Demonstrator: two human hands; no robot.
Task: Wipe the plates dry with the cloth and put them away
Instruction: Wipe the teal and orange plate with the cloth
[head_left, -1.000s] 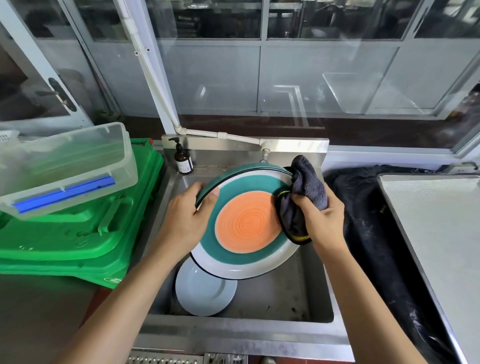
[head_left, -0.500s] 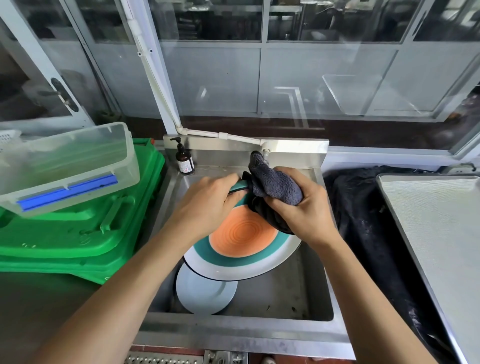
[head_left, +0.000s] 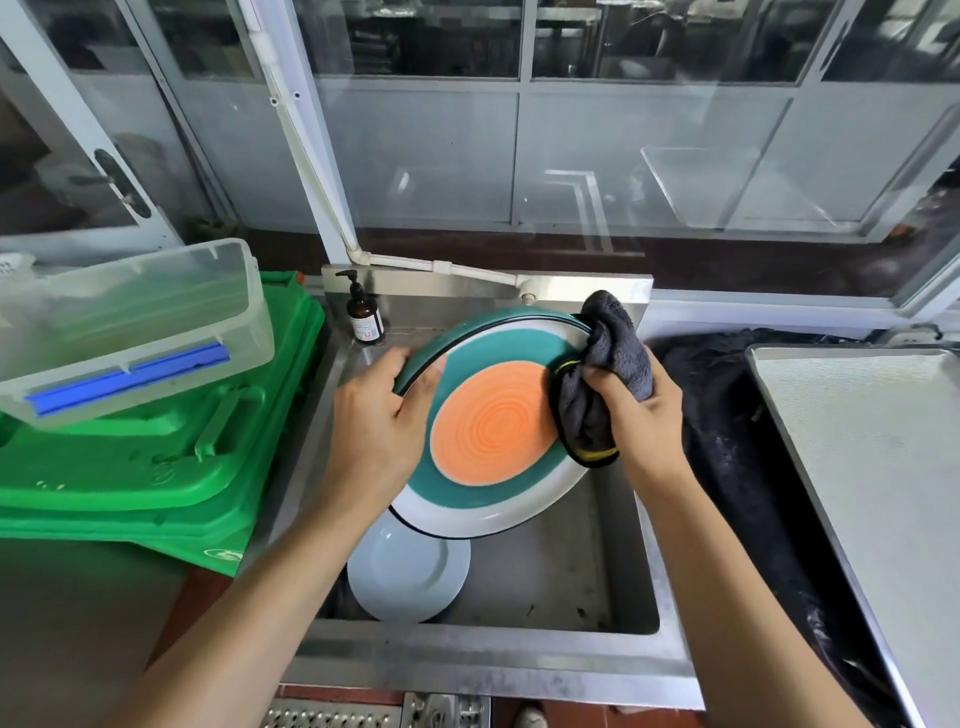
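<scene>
Lying flat at the bottom of the sink (head_left: 597, 660), nearest of all, is a small pale blue plate (head_left: 408, 574). It sits below the left hand's fingers, and the big plate hangs partly over it.

Above it, two bare arms reach in over the sink. The left hand (head_left: 376, 423) grips the left edge of the big plate (head_left: 488, 426). Its thumb lies on the front face and the other fingers curl round behind the rim. This plate has an orange middle, a teal ring and a white edge. It is tilted up so its face shows, held in the air over the sink.

The right hand (head_left: 636, 415) holds a bunched dark grey cloth (head_left: 597, 384). The fingers are curled tight around it and press it on the right edge of the big plate. Part of the cloth sticks up past the fingers, over the top of the rim.

Left of the left hand's fingers are stacked green lids (head_left: 156, 457) with a clear plastic box (head_left: 130, 322) on top. Right of the right hand's fingers is a black sheet (head_left: 737, 467), then a metal tray (head_left: 878, 467).

Beyond the fingers, a brown pump bottle (head_left: 365, 317) stands on the back corner of the sink. Farther still are glass windows (head_left: 519, 156).
</scene>
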